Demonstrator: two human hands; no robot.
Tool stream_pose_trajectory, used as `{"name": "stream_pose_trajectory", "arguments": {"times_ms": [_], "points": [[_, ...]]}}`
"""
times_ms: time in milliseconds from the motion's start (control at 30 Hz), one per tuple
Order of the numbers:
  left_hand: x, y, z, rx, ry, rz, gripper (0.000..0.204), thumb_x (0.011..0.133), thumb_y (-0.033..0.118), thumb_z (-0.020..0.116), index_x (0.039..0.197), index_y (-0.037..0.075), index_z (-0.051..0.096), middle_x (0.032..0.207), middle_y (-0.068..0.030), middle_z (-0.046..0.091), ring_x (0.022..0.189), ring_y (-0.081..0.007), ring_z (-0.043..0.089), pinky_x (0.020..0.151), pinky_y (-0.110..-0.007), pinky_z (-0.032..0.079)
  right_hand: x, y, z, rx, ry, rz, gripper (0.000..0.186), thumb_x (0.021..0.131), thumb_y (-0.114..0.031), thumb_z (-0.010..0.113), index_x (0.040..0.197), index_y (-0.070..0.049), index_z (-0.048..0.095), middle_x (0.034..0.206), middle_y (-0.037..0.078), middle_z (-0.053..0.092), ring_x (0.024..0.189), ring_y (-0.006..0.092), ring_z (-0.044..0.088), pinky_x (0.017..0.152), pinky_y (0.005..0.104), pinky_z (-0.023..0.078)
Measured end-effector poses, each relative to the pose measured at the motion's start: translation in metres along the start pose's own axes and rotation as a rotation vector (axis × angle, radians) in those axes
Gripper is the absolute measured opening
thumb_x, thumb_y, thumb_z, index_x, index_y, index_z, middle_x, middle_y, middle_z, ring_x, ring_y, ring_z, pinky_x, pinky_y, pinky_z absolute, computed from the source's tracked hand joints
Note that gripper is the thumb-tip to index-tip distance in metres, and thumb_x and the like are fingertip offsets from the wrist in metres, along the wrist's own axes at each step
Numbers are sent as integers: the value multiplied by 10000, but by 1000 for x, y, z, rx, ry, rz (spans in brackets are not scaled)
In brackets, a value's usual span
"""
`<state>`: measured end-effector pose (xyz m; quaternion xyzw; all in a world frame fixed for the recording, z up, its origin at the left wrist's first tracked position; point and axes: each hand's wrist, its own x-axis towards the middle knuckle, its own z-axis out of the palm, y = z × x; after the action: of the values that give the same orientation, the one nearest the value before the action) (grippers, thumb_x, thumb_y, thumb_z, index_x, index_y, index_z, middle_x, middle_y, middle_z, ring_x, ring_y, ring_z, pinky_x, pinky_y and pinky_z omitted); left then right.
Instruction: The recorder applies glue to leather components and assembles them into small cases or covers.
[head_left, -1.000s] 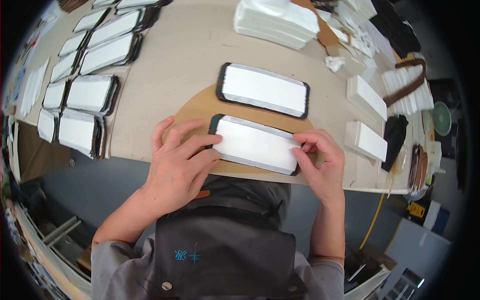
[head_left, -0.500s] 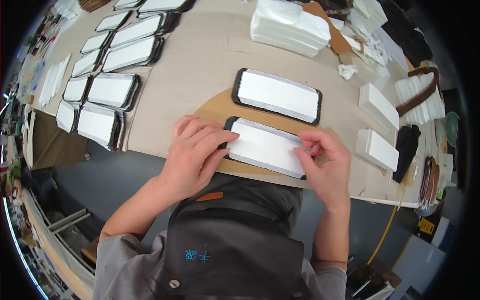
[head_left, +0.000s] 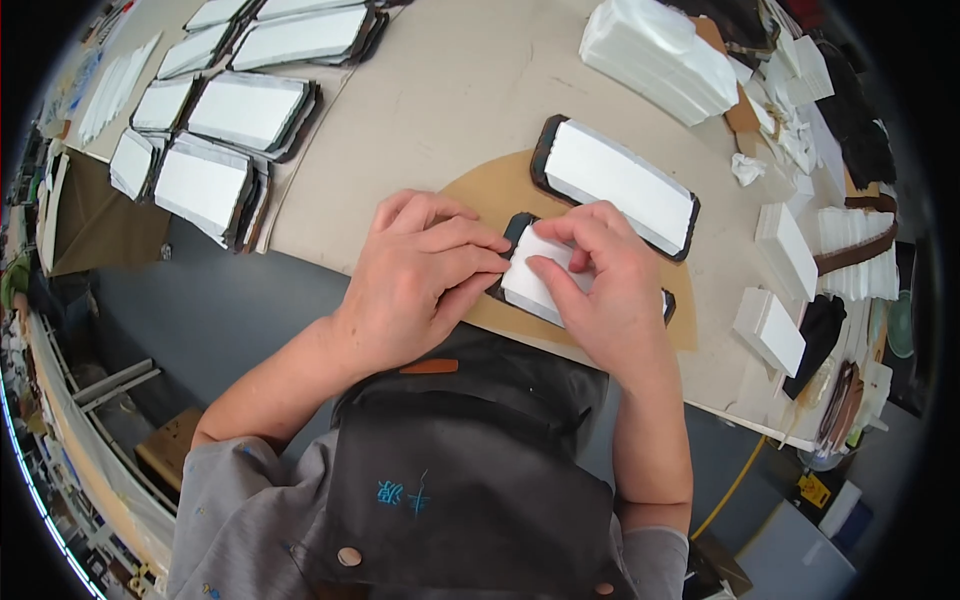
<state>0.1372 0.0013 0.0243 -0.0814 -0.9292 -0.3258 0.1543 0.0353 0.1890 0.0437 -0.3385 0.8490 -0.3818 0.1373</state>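
Note:
A long panel (head_left: 532, 284) with a white face, grey side strips and dark end edges lies in front of me on a tan board (head_left: 480, 195). My left hand (head_left: 425, 270) is at its left end, fingertips and thumb closed together on the dark edge. Over the panel's middle is my right hand (head_left: 605, 275), its thumb and forefinger apart with their tips at the white face near the left end, other fingers curled. That hand hides much of the panel. A second panel (head_left: 615, 178) of the same kind lies just beyond, untouched.
Stacks of similar white-faced, dark-edged panels (head_left: 250, 110) cover the table's left side. Far right of centre stands a pile of white padding sheets (head_left: 655, 60). White block stacks (head_left: 768, 330), a black cloth (head_left: 820, 335) and a brown strap (head_left: 858, 248) lie at the right.
My right hand has moved left along the panel, from its right end toward the left end. My left hand stays at the left end. The whole view has shifted and turned.

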Motion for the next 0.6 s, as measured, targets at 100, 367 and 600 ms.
{"name": "stream_pose_trajectory", "arguments": {"times_ms": [100,367,600], "points": [[-3,-2,1,-23,-3,-21,194,754,56,754,938,113,735,1069,32,698,1049,-246,572,964,-394,382,1,2,2,17,49,-56,212,804,-37,738,1005,-37,671,961,77,626,731,229,650,638,326,521],[-3,1,-3,20,-65,47,187,779,55,723,948,133,735,1098,6,655,1066,-259,543,964,-401,372,3,2,-7,38,-30,-40,234,788,-28,744,1010,-41,672,963,87,624,721,227,635,654,330,519],[2,6,-7,-98,-119,13,273,779,-51,652,1012,83,702,1106,-49,642,1114,-266,555,989,-405,392,-29,28,-47,155,190,107,254,798,14,722,1041,-43,675,872,28,660,695,106,587,652,247,487]]}}
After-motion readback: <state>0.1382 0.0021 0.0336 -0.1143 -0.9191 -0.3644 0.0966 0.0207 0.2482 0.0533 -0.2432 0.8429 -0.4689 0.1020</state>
